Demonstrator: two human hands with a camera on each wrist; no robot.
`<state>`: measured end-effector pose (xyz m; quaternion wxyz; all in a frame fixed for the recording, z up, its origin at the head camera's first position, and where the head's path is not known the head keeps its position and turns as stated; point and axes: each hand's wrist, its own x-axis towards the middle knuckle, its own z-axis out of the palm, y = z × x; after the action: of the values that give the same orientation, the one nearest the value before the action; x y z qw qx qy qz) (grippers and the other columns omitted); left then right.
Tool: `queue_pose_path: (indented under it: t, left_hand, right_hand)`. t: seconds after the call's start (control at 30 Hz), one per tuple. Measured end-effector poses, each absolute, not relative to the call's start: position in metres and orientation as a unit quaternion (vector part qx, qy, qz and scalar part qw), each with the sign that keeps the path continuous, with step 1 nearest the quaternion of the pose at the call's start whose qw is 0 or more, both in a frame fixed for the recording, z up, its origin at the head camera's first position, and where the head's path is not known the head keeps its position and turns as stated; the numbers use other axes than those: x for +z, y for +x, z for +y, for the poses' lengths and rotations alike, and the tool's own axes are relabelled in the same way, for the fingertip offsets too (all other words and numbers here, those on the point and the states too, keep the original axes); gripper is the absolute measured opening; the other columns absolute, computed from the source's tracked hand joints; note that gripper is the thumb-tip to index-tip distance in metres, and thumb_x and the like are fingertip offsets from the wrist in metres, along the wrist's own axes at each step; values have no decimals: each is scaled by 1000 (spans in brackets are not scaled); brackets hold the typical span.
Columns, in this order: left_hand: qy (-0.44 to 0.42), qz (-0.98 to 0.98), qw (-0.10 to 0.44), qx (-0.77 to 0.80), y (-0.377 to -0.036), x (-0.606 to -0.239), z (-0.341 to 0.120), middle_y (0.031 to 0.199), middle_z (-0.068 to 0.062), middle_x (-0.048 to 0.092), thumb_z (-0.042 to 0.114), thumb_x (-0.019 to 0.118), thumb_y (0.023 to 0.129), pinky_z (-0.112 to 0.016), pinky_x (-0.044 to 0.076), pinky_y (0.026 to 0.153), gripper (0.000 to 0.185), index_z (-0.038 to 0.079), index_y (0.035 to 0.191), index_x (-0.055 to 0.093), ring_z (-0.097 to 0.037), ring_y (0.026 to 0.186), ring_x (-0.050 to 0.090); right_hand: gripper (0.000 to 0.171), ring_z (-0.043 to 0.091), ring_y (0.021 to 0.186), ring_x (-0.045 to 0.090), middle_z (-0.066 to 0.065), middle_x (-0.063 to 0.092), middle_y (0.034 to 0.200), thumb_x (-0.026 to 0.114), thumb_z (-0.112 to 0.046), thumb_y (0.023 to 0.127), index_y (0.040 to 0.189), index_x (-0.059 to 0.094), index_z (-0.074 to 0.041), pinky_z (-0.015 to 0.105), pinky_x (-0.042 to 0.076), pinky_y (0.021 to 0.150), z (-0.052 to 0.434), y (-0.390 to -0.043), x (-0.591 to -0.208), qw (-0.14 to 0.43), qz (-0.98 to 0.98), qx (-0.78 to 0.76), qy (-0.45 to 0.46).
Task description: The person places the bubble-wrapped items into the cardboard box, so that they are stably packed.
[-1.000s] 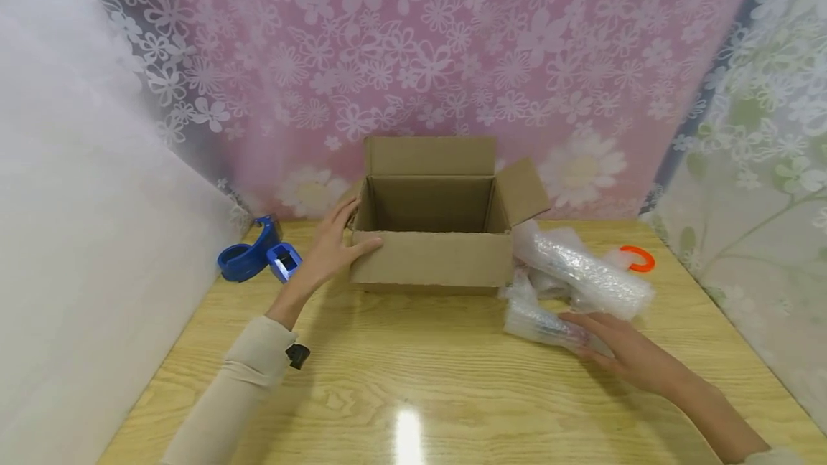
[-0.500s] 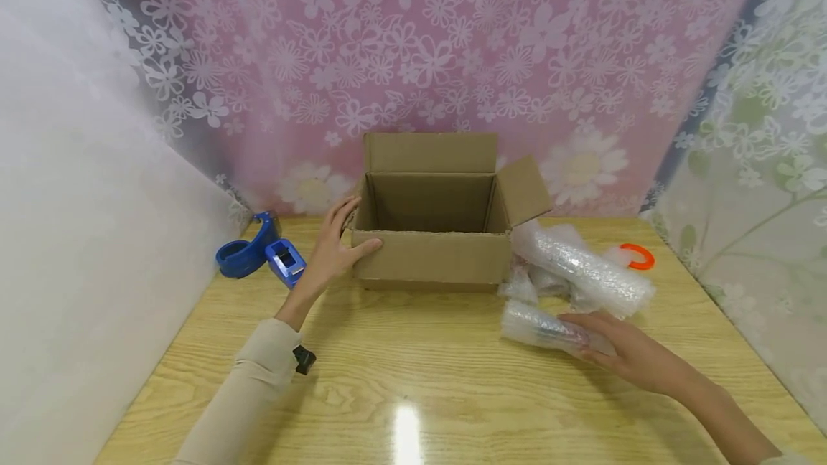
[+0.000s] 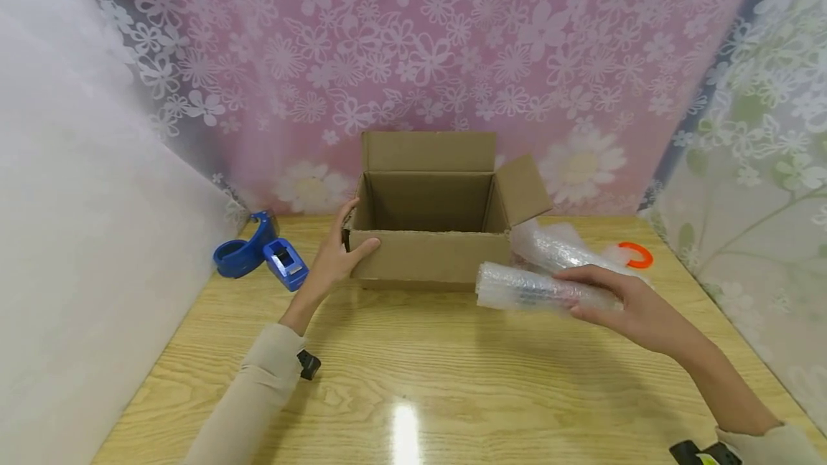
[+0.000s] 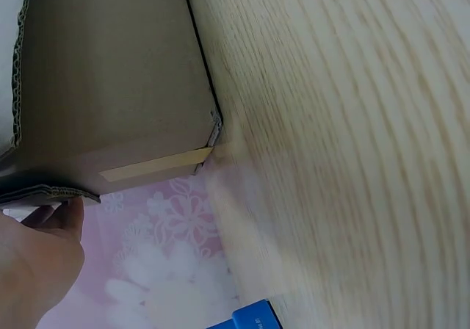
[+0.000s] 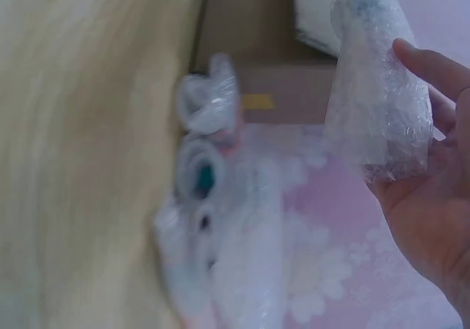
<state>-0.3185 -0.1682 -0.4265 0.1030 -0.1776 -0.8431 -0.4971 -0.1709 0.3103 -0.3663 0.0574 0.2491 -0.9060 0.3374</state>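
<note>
Nearest, a glossy wooden desk (image 3: 413,379), bare grain under a spot of glare. Just above it on the right, the right hand (image 3: 636,311), fingers and thumb curled round a bubble-wrapped roll (image 3: 539,291), lifted off the desk and held level, long axis sideways, free end pointing toward the box's near right corner (a grip at one end, presumably to leave the other end clear). In the right wrist view, the same bubble-wrapped roll (image 5: 378,101) lying across the palm, padding crinkled, something darker inside, not legible. On the left, the left hand (image 3: 336,257) against the near left corner of the cardboard box (image 3: 429,257), thumb along the front wall, fingers up the side, lightly bent: a bracing hold, seemingly to stop the box sliding. Box upright, flaps open, inside apparently empty. Beside its right wall, more bubble-wrapped bundles (image 3: 552,250) heaped on the desk. Farther right, an orange ring (image 3: 638,255). Left of the box, a blue tape dispenser (image 3: 258,253). Behind everything, a pink flowered curtain (image 3: 413,56).
</note>
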Motion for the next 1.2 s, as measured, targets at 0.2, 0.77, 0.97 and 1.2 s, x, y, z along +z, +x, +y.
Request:
queue_pose_path:
  t: [0.2, 0.77, 0.97, 1.2]
  left_hand:
    - [-175, -836, 88, -513, -317, -425, -166, 172, 3, 20, 58, 71, 94, -72, 31, 111, 86, 52, 162, 18, -42, 152, 29]
    - [-159, -838, 80, -516, -311, -422, -167, 171, -4, 22, 56, 72, 94, -72, 31, 111, 83, 44, 162, 25, -43, 152, 28]
    - [-158, -839, 83, -515, -310, -421, -169, 169, -9, 27, 53, 73, 94, -69, 33, 111, 82, 46, 161, 26, -43, 148, 34]
    - [-163, -837, 88, -515, -313, -422, -166, 168, -11, 29, 51, 75, 94, -67, 35, 110, 84, 44, 162, 26, -44, 145, 39]
  right_hand:
    - [50, -2, 127, 54, -6, 61, 142, 74, -13, 98, 144, 61, -30, 14, 44, 93, 289, -188, -336, 68, -893, 370, 250]
    - [42, 24, 130, 56, -1, 62, 142, 76, -33, 97, 138, 66, -29, 53, 41, 105, 209, -251, -307, 82, -886, 400, 221]
    - [40, 22, 129, 57, 0, 66, 136, 77, -20, 96, 135, 68, -23, 49, 43, 107, 185, -264, -304, 94, -868, 419, 250]
    - [38, 25, 128, 58, 5, 68, 134, 77, -14, 95, 133, 69, -16, 48, 44, 105, 169, -285, -309, 100, -865, 418, 261]
